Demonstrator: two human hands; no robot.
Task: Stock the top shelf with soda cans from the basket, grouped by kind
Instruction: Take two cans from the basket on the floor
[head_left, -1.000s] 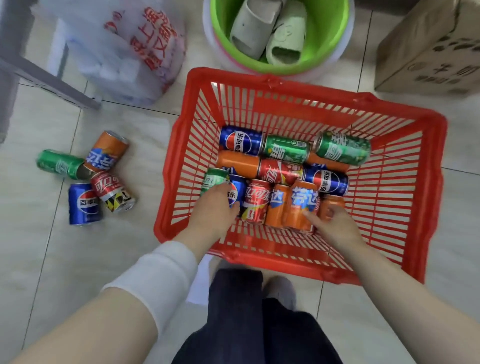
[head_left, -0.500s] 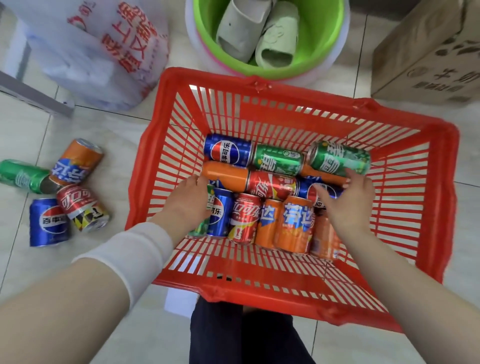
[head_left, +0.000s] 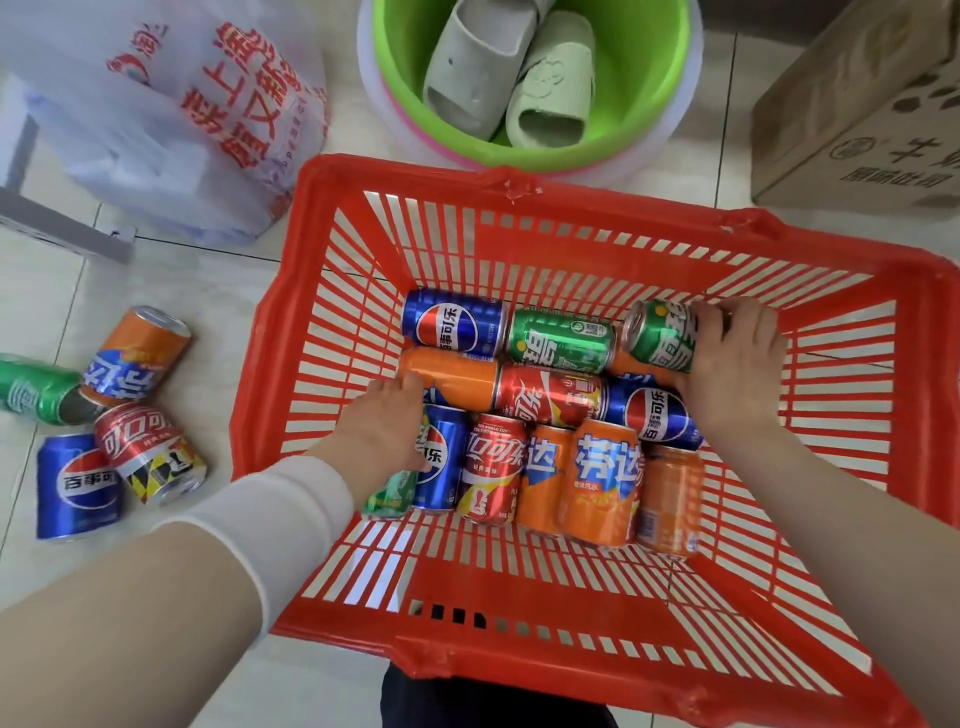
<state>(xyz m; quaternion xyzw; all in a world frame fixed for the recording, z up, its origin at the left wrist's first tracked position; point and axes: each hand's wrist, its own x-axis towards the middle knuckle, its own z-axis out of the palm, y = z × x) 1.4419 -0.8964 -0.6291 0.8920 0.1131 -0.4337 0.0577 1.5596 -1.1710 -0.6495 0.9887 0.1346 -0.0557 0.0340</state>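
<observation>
The fingers (head_left: 719, 317) of the right hand (head_left: 737, 364) are curled over a green aluminium soda can (head_left: 657, 335) that lies on its side in the far right of a red slatted plastic basket (head_left: 291, 364), with its silver top pointing left. The left hand (head_left: 382, 431) reaches down at the near left of the load. Its fingers lie close together over the tops of a second green can (head_left: 389, 493) and an upright blue cola can (head_left: 441, 462), but it cannot be told whether they grip either one. A white fabric sleeve (head_left: 270, 519) covers that forearm near the wrist.

The rest of the basket's load is packed in rows. A blue can on its side (head_left: 457, 327) lies at the far left, a red cola can (head_left: 550, 395) lies in the middle, and an orange soda can (head_left: 602, 483) stands in the near row between two other orange ones.

The basket sits on a pale tiled floor (head_left: 208, 291). To its left, four loose cans (head_left: 135, 364) lie clustered on the tiles: green, orange, red and blue. Beyond the far rim stand a green plastic basin (head_left: 654, 93) holding two pale slippers (head_left: 550, 83), a white printed plastic bag (head_left: 171, 119) and a brown cardboard box (head_left: 857, 130).
</observation>
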